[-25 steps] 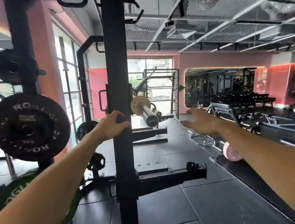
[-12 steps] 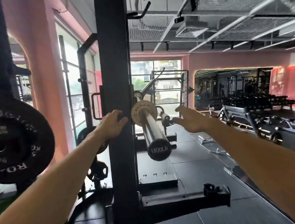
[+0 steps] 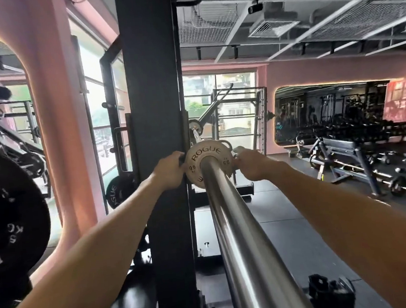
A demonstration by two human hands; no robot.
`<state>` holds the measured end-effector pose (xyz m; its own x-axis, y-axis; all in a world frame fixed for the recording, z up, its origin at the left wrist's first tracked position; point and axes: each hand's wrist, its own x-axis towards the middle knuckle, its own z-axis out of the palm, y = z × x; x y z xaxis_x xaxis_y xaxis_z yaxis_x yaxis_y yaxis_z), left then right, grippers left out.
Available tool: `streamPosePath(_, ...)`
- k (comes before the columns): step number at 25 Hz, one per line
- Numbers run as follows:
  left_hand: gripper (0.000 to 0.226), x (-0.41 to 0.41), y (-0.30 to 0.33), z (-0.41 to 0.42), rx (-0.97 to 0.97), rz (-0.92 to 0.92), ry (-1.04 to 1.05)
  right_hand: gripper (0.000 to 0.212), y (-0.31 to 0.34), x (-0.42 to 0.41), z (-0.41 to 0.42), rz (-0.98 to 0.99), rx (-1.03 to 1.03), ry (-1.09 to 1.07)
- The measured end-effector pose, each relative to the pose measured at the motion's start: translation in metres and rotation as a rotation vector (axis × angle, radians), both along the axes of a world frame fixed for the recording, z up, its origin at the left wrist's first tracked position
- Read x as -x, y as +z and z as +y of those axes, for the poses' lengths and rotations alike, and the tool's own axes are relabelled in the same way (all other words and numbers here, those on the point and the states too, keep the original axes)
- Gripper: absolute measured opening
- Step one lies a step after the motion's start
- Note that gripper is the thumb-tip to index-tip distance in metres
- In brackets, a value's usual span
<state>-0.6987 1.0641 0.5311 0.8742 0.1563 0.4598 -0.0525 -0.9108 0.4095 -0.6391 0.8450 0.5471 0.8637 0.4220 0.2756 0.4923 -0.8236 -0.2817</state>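
We see a small pale round weight plate [image 3: 205, 154], stamped ROGUE in dark letters, sitting on the far end of a long polished steel barbell sleeve [image 3: 241, 236]. The sleeve runs from the bottom of the view up to the plate, and the plate's face is turned toward us. Both our arms reach forward, 1 on each side of the sleeve.

Our left hand [image 3: 170, 171] grips the plate's left rim. Its fingers are curled and pressed together, and the thumb lies on the near face. Our right hand [image 3: 253, 165] grips the right rim with its fingers bent round the edge. Their tips are hidden behind the plate, so we cannot tell whether they are spread.

The plate is just right of a tall black steel rack upright [image 3: 154, 96], and our left hand lies across its front edge. At the far left hangs a big black rubber bumper plate [image 3: 11, 219] marked 5 KG. Well apart on the right stand a dark padded bench [image 3: 338, 145] and a wide wall mirror [image 3: 328, 111] with a glowing border.
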Motion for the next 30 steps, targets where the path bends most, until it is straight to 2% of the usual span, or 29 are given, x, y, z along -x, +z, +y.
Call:
streamPosePath(4,0.028,-0.019,-0.003,-0.005,0.031,-0.065,0.018,0.036,-0.007,-0.014,0.015,-0.019,-0.102,-0.005)
streamPosePath(9,0.022,-0.011,-0.004,-0.012,0.081,-0.088,0.071,0.009,-0.009,-0.009,0.012,-0.066,-0.233,0.027)
streamPosePath(12,0.016,0.005,-0.003,-0.018,0.089,-0.087,0.084,0.020,-0.008,0.011,0.001,-0.021,-0.299,0.066)
streamPosePath(14,0.014,0.021,-0.002,-0.024,0.093,-0.072,0.090,0.020,-0.008,0.028,-0.006,0.004,-0.307,0.081)
streamPosePath(17,0.010,0.058,-0.002,-0.037,0.122,-0.067,0.098,0.009,-0.007,0.063,-0.020,0.022,-0.323,0.102)
streamPosePath(22,0.011,0.140,-0.003,-0.068,0.142,-0.109,0.124,0.010,-0.009,0.135,-0.050,0.012,-0.344,0.132)
streamPosePath(30,0.010,0.295,-0.002,-0.126,0.166,-0.120,0.071,0.024,-0.012,0.278,-0.106,-0.012,-0.310,0.167)
